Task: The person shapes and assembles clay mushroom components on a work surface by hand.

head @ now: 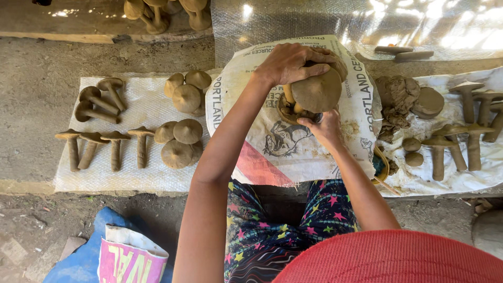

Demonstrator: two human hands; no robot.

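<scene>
- The scene is a rough concrete floor (36, 94) outdoors, in patchy sunlight, seen from above the person's lap.
- A printed cement sack (293, 141) lies flat on the floor in front of the person's knees and serves as the work surface.
- The left hand (291, 63) is closed down over the top of a clay mushroom cap (317, 91), fingers curled around its far side.
- The right hand (326, 128) sits just below that cap, fingers pinched together at the cap's underside, where short clay stems (291, 99) show.
- The cap and stems stand near the middle of the sack, towards its far edge.
- On the left, a white cloth (131, 173) covers the floor.
- Along the near edge of the cloth, a row of clay mushrooms (105, 147) lies on its side.
- More loose caps (181, 139) are grouped at the right edge of the cloth, next to the sack.
- On the right, another white sheet (435, 178) carries a lump of raw clay (395, 99), small clay balls (412, 151) and more finished mushrooms (471, 131).
- A sheet of clear plastic (340, 21) lies beyond the sack, with two clay sticks (403, 52) at its near edge.
- The person wears star-patterned trousers (293, 230).
- A blue bag (99, 251) lies on the dirt at the lower left.
</scene>
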